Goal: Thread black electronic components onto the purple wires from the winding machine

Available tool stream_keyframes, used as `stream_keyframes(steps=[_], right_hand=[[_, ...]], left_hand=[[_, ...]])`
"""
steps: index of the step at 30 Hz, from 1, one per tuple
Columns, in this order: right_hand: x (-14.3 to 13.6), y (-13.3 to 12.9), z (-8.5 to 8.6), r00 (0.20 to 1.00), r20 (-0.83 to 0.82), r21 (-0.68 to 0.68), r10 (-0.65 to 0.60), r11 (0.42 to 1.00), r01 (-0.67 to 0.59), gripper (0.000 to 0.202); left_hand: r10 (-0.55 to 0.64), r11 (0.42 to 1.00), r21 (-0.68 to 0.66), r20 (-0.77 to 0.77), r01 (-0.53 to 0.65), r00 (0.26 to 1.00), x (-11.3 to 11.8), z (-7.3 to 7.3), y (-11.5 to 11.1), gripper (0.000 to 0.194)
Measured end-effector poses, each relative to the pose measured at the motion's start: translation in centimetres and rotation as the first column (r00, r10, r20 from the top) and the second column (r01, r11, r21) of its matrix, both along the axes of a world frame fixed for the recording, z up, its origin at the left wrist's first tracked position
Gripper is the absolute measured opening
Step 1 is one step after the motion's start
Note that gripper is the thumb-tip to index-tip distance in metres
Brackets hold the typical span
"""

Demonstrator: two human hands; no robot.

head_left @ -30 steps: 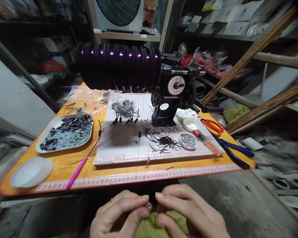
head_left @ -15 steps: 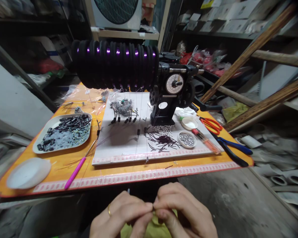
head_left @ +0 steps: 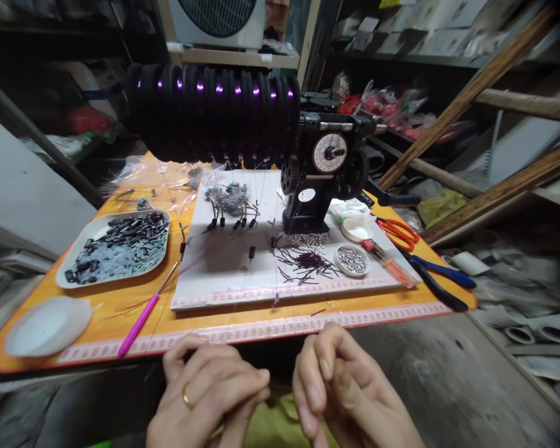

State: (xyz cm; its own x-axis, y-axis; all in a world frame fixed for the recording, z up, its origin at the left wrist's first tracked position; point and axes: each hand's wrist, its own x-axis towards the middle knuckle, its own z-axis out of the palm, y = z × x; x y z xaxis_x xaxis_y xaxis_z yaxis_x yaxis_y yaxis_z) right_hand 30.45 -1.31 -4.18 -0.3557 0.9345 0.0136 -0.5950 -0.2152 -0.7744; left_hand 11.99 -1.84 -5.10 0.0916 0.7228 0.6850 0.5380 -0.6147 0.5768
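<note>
No brand or readable writing shows anywhere; the only markings are rows of small red print along the near edges of the orange table (head_left: 270, 323) and the white work board (head_left: 242, 274), too small to read, and a round counter dial (head_left: 329, 153) whose numerals are blurred. Two hands sit at 6 o'clock, just below the table's near edge. The left hand (head_left: 208, 392), wearing one gold ring (head_left: 186, 396), is curled with fingertips pinched together; whether anything is gripped between them I cannot tell. The right hand (head_left: 343, 392) is loosely curled, fingers bent inward, holding nothing I can make out. They lie near each other, apart, above a green cloth (head_left: 273, 426). At 12 o'clock stands a black winding machine (head_left: 326, 174) with a ribbed black spool (head_left: 212, 115) whose long axis runs left to right, with about seven purple bands showing. At 10 o'clock one tray (head_left: 116, 249) holds many black tubular pieces. One pink-handled tool (head_left: 140, 317) points from 7 toward 1 o'clock. At 2 o'clock lie one pair of orange scissors (head_left: 399, 231), one pair of blue pliers (head_left: 436, 280), and two small round dishes (head_left: 352, 260).
</note>
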Motion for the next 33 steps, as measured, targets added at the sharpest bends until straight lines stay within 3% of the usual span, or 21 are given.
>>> stream_keyframes(steps=[2, 3, 4, 5, 7, 8, 10, 14, 17, 23, 28, 33], right_hand=[[0.5, 0.5, 0.4, 0.975, 0.216, 0.122, -0.047, 0.992, 0.021, 0.023], [0.7, 0.8, 0.6, 0.908, 0.392, 0.271, -0.147, 0.962, 0.039, 0.018], [0.9, 1.1, 0.7, 0.793, 0.539, 0.449, -0.283, 0.894, 0.015, 0.011], [1.0, 1.4, 0.7, 0.659, 0.615, 0.611, -0.433, 0.79, -0.051, 0.011], [1.0, 2.1, 0.5, 0.465, 0.591, 0.798, -0.659, 0.561, -0.219, 0.024], [1.0, 2.5, 0.4, 0.42, 0.553, 0.833, -0.719, 0.472, -0.289, 0.026], [1.0, 2.9, 0.0, 0.361, 0.508, 0.842, -0.782, 0.364, -0.397, 0.021], [1.5, 3.3, -0.6, 0.304, 0.447, 0.805, -0.841, 0.231, -0.546, 0.019], [2.5, 3.2, -0.8, 0.251, 0.412, 0.779, -0.876, 0.196, -0.595, 0.02], [4.6, 2.5, -1.2, 0.151, 0.382, 0.738, -0.912, 0.203, -0.644, 0.021], [5.2, 1.6, -1.6, -0.009, 0.394, 0.721, -0.919, 0.315, -0.618, 0.029], [5.6, 1.7, -1.7, -0.01, 0.452, 0.694, -0.892, 0.359, -0.624, 0.035]], left_hand=[[-0.052, 0.998, 0.018, -0.131, 0.055, 0.99, -1.2, 0.1, 0.6, 0.026], [-0.097, 0.995, 0.013, -0.194, 0.102, 0.976, -1.8, 0.1, 0.8, 0.028], [-0.131, 0.99, 0.007, -0.247, 0.137, 0.96, -2.4, 0.1, 1.1, 0.03], [-0.15, 0.987, 0.005, -0.294, 0.158, 0.944, -2.9, 0.0, 1.4, 0.03], [-0.131, 0.988, 0.022, -0.376, 0.15, 0.917, -3.5, -0.3, 1.9, 0.03], [-0.117, 0.988, 0.04, -0.416, 0.146, 0.902, -3.8, -0.4, 2.1, 0.029], [-0.099, 0.985, 0.077, -0.484, 0.155, 0.869, -4.1, -0.4, 2.5, 0.029], [-0.103, 0.975, 0.103, -0.569, 0.195, 0.816, -4.0, 0.3, 3.3, 0.027], [-0.098, 0.972, 0.112, -0.602, 0.206, 0.792, -3.5, 0.9, 3.6, 0.024], [-0.129, 0.974, 0.07, -0.61, 0.215, 0.782, -2.7, 1.2, 4.2, 0.02], [-0.166, 0.971, 0.029, -0.631, 0.236, 0.758, -3.1, 0.5, 4.1, 0.024], [-0.087, 0.982, 0.078, -0.613, 0.17, 0.786, -4.0, -1.1, 3.6, 0.032]])
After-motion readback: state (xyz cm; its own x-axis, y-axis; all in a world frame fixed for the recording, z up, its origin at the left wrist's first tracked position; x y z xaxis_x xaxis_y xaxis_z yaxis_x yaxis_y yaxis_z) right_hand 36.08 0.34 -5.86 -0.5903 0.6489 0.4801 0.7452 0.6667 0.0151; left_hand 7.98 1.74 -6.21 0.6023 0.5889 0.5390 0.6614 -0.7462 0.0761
